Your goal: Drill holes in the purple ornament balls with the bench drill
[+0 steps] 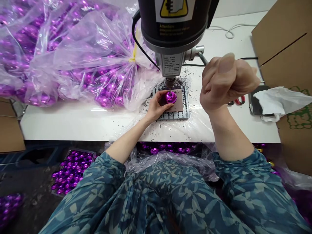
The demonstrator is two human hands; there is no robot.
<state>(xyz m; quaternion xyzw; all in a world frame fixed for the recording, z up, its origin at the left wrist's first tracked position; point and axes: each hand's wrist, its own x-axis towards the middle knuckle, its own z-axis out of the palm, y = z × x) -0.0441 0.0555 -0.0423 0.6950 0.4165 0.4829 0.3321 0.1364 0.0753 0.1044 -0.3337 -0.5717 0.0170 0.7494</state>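
Observation:
Between the thumb and fingers of my left hand point(159, 105) is a shiny purple ball point(171, 97), held on a brown board point(179, 103) that lies on the metal base plate point(187, 112) of a drill press point(172, 61). The drill bit point(170, 92) points straight down at the top of the ball; whether it has entered cannot be made out. Raised to the right of the machine, my right hand point(225, 83) is closed round the feed lever point(201, 58), whose end is hidden in the fist. Dark shavings are scattered about the plate.
Clear bags of purple balls point(107, 81) fill the left of the white table point(60, 125). Red-handled scissors point(240, 100), a phone point(254, 105) under white tissue point(280, 100) and cardboard boxes point(287, 39) stand right. A tray of purple balls point(73, 169) sits below left.

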